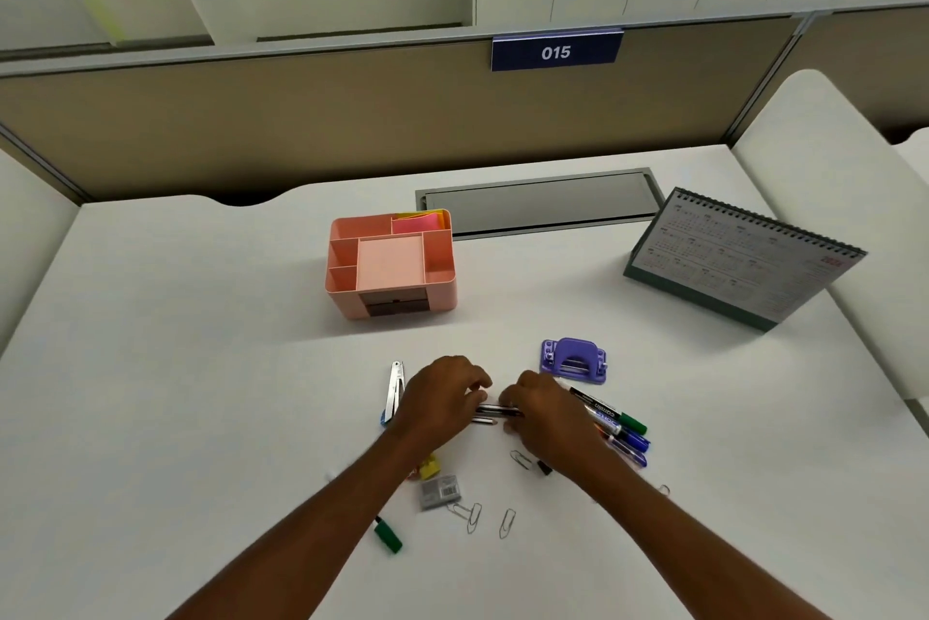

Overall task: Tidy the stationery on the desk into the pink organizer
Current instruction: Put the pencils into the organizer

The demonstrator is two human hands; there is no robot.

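The pink organizer (392, 262) stands at the middle back of the white desk (201, 368), with coloured sticky notes (420, 221) in its rear compartment. In front of it my left hand (442, 398) and my right hand (545, 413) both pinch a small bundle of dark pens (495, 412) lying between them on the desk. Several markers (616, 423) with green and blue caps lie under and right of my right hand. A metal ruler (394, 388) lies left of my left hand.
A purple hole punch (573, 360) sits behind my right hand. Paper clips (475, 516), a grey staple box (440, 491), a yellow item (430, 468) and a green marker (387, 536) lie near my forearms. A desk calendar (744, 257) stands at the right; a cable tray lid (538, 202) lies at the back.
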